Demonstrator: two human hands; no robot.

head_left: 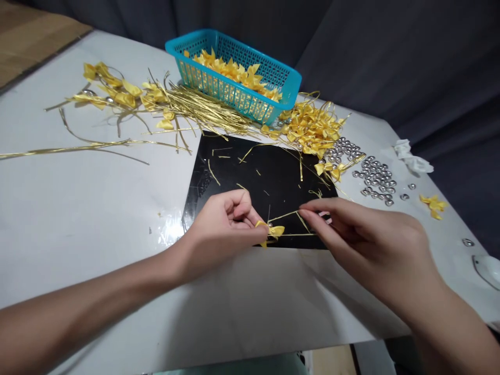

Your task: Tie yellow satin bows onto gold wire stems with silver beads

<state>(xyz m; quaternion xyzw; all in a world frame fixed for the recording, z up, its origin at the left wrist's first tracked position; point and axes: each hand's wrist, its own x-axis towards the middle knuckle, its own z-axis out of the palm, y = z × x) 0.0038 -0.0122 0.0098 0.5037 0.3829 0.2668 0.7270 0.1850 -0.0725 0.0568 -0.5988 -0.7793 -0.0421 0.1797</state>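
Between the thumb and fingers of my left hand (230, 224) is a small yellow ribbon bow (277, 230), with a silver bead at its middle. My right hand (367, 245) is closed in a pinch on a thin gold cord (287, 214) that runs across to the bow. Another strand of cord stretches rightward from the bow below it. Both hands are over the near edge of a black mat (273, 174), where short gold cord scraps lie. The curled fingers partly hide the bow.
A blue basket (291, 99) of yellow bows stands at the back. Gold cords (207, 110) lie in front of it. At right are a pile of yellow bows (312, 125), silver beads (375, 177) and white ribbon pieces (414, 159). More bows (125, 94) lie back left.
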